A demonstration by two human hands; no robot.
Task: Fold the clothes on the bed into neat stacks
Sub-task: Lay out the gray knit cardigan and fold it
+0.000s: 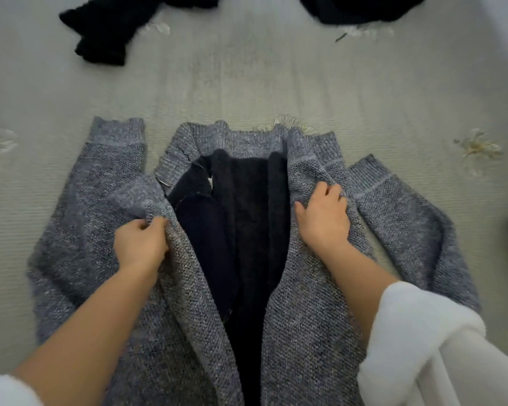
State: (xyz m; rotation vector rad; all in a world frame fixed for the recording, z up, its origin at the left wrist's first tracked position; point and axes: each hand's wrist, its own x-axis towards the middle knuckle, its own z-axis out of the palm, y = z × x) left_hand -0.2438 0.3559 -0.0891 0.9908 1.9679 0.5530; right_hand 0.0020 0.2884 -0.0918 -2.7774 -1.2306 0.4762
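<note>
Two hands [141, 246] [324, 219] grip one grey cardigan [305, 332]; two black garments [106, 27] [361, 7] lie beyond.

The cardigan [106, 230] is speckled grey knit with a black fleecy lining [247, 206]; the bedspread [276, 83] is pale grey-green with white flowers.

A grey knit cardigan [305, 317] lies spread on the bed [247, 83], front open on its dark fleecy lining [247, 215], sleeves alongside with cuffs pointing away, while a crumpled black garment [106, 27] and a second black garment [361, 7] lie well beyond it.
</note>
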